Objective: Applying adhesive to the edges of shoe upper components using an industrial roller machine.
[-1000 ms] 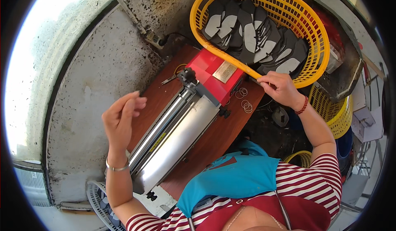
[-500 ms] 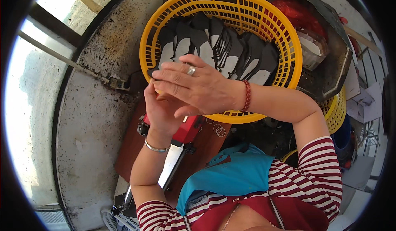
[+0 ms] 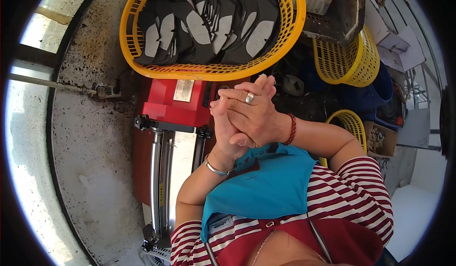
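In front of my chest my two hands are clasped palm to palm. My left hand, with a silver bangle at the wrist, lies underneath with fingers stretched out past the other hand. Over it wraps my right hand, which wears a silver ring and a red bead bracelet; its fingers fold across the left thumb side. No object shows between the palms, though the inner side is hidden. Beyond them stands a yellow plastic basket holding stacked black and grey flat cut pieces.
Left of my hands, a red-topped machine with a metal rail rests on a brown board. Yellow baskets and a cardboard box stand at the right. A stained pale wall surface runs along the left.
Both hands have drawn back from the basket toward my chest and right, and the right fingers now fold around the left hand. The view has shifted, showing more of the red machine.
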{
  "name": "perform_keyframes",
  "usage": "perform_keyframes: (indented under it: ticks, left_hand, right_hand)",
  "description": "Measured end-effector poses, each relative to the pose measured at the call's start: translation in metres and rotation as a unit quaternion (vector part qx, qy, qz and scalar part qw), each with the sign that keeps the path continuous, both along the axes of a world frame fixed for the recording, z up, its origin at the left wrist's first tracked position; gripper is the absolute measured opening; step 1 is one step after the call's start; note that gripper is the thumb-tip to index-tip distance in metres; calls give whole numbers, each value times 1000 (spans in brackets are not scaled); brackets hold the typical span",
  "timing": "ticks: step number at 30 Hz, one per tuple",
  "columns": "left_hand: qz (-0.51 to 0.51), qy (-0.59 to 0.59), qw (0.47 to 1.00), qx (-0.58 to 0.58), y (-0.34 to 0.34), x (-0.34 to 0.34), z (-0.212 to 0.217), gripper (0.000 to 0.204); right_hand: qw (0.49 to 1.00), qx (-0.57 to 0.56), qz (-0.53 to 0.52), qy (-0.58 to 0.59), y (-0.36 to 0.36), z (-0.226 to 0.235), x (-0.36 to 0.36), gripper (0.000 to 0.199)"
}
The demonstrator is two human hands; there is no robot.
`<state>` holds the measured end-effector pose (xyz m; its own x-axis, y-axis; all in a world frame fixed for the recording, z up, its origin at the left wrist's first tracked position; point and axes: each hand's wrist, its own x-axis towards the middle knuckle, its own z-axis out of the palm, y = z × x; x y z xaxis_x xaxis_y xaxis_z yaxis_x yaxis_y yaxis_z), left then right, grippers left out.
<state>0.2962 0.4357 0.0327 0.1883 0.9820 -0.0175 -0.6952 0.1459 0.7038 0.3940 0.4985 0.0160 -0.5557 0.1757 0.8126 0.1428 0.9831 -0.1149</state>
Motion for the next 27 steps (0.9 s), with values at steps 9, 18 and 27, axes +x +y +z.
perform_keyframes:
  ticks: [9, 18, 27]
  left_hand:
    - [-152, 45, 987, -27, -45, 31, -45, 99]
    - [-173, 93, 980, -10, -55, 47, -60, 99]
    - [-157, -17, 986, -48, -45, 33, -58, 90]
  right_hand:
    - [943, -304, -110, -77, -10, -55, 93, 50]
    - [680, -706, -90, 174, -25, -86, 103, 63]
    - [698, -664, -143, 227, -35, -88, 124, 33]
